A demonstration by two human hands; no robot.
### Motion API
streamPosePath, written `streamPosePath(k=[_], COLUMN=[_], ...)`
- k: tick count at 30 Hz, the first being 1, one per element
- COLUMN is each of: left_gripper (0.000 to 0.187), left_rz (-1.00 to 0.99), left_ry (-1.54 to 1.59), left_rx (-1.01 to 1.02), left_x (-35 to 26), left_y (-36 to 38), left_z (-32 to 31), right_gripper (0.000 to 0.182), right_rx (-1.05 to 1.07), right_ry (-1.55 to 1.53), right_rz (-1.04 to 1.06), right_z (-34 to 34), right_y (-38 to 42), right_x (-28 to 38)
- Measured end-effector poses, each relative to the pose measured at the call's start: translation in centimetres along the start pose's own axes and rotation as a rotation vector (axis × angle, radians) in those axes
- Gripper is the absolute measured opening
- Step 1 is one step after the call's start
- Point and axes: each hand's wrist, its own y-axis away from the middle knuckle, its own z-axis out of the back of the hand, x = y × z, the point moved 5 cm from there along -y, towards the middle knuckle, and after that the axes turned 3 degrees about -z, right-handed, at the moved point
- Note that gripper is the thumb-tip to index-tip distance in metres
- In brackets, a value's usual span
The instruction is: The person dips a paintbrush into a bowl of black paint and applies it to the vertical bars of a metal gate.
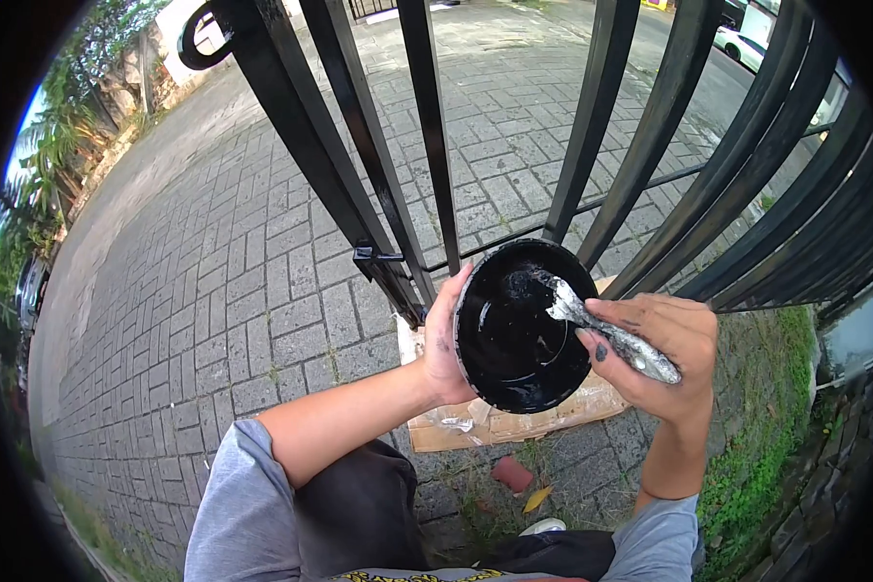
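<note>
A round black bowl (500,364) with wet black paint inside is held at its left side by my left hand (443,344), fingers wrapped around the rim and wall. My right hand (664,349) grips a paint-crusted brush (630,347), pale grey and black along its handle. The brush's tip hangs over the bowl's upper right part, near the paint; whether it touches cannot be made out. Dark paint smudges mark the fingers of my right hand. Just beyond the bowl stand the black metal bars of a gate (436,145).
Flattened cardboard (514,427) lies on the paving (213,320) under the bowl. A reddish fragment (512,474) and a yellow leaf (537,499) lie near my feet. A black latch (376,255) juts from the gate. Grass grows at right; a white car (744,48) is far off.
</note>
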Motion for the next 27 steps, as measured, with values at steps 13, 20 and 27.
streamPosePath(k=[13, 20, 27], left_gripper=[0.071, 0.071, 0.073], left_rz=[0.029, 0.017, -0.001], left_ry=[-0.016, -0.029, -0.037], left_rx=[0.003, -0.013, -0.058], left_x=[0.0, 0.1, 0.4], left_y=[0.1, -0.1, -0.2], left_z=[-0.2, 1.1, 1.5], right_gripper=[0.033, 0.027, 0.023], right_rx=[0.23, 0.037, -0.193], right_ry=[-0.242, -0.2, -0.128], right_rz=[0.144, 0.017, -0.007], right_z=[-3.3, -1.6, 0.0], right_y=[1.2, 0.8, 0.8], right_x=[0.2, -0.9, -1.1])
